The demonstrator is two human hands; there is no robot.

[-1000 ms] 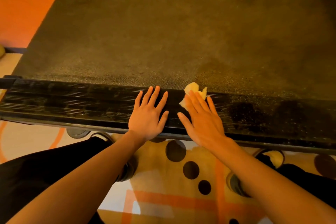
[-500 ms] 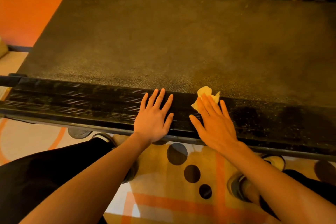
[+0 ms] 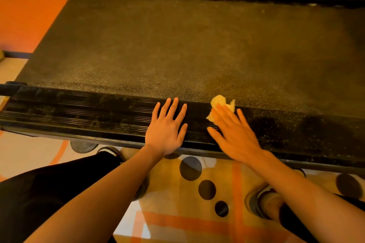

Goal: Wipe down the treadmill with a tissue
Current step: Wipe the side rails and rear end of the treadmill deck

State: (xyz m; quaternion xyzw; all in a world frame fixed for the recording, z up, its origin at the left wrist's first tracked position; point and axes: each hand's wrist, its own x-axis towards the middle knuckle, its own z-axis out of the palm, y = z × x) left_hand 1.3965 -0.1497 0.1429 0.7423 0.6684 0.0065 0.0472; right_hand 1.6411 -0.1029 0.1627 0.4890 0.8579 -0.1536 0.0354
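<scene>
Now left hand [image 3: 166,130] flat and empty on treadmill side rail [image 3: 79,112], right hand [image 3: 233,132] flat atop crumpled tissue [image 3: 219,101].

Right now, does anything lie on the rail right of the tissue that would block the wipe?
Nothing visible does. The right hand presses the tissue flat on the side rail; rightward the rail carries only dust specks. The left hand rests on the tissue's other side.
</scene>
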